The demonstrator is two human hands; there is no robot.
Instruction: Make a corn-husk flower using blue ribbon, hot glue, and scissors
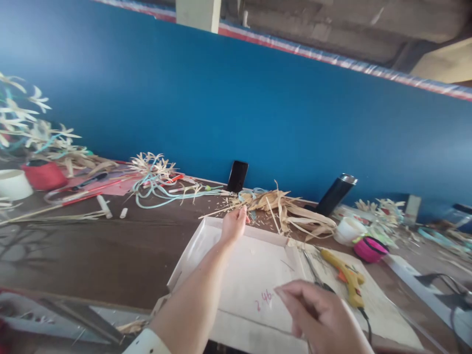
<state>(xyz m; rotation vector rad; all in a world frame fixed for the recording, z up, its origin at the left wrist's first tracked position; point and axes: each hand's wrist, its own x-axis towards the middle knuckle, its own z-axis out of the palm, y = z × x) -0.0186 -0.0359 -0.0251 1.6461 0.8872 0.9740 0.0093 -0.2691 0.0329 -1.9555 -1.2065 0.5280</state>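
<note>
My left hand reaches over the far rim of a shallow white cardboard box. Its fingers are curled together beside a pile of dried husk strips, and what they grip cannot be made out. Nearer to me, my right hand hovers above the box's right side, thumb and forefinger pinched. Anything between those fingertips is too small or hidden to name. Handwritten red numbers mark the bottom of the box. To the right, a yellow glue gun lies on a pale sheet, with dark-handled scissors partly hidden behind my right hand.
A phone and a dark flask lean by the blue partition. Husk flowers and light-blue cords lie left. A pink pouch, a white tape roll and a power strip are right.
</note>
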